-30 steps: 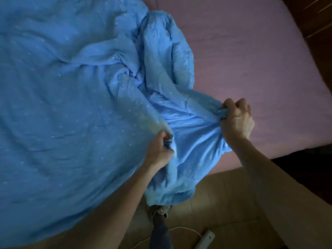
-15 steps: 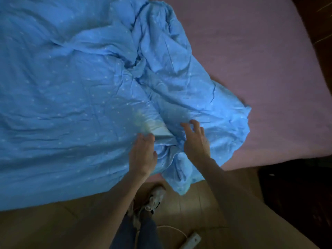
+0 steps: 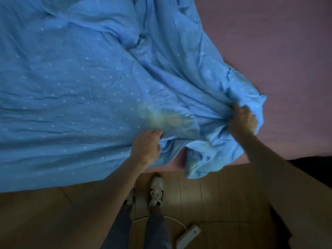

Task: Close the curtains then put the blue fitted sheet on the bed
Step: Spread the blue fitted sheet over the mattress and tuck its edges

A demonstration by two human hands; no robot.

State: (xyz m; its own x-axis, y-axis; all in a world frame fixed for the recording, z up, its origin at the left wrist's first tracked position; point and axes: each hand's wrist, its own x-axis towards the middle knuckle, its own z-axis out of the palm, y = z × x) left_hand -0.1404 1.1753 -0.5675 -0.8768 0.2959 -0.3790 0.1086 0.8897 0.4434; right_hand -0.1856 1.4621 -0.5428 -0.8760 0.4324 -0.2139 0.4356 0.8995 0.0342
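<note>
Two hands work the sheet in the single head view. The left hand has its fingers curled into a fold of the blue cloth near the bed's near edge and grips it. The right hand, off to the right of the left and a little farther from the person, is closed around a bunched handful of the same cloth; creases fan out from that fist. It is blurred, so its separate fingers cannot be made out.

The sheet lies spread over the bed beyond and to the left of the left hand, and runs out of the picture at the top and left. Between the hands the cloth is rumpled, with a pale yellowish patch just beyond the left hand. Below the right hand a loose flap hangs over the bed's edge towards the floor. Right of and beyond the right hand the bed shows bare pink.

The sheet's corners and any elastic hem are hidden in the folds. Nearer than the hands, the person's shoes stand on the floor, one partly behind the left forearm. A power strip lies cut off at the bottom.
</note>
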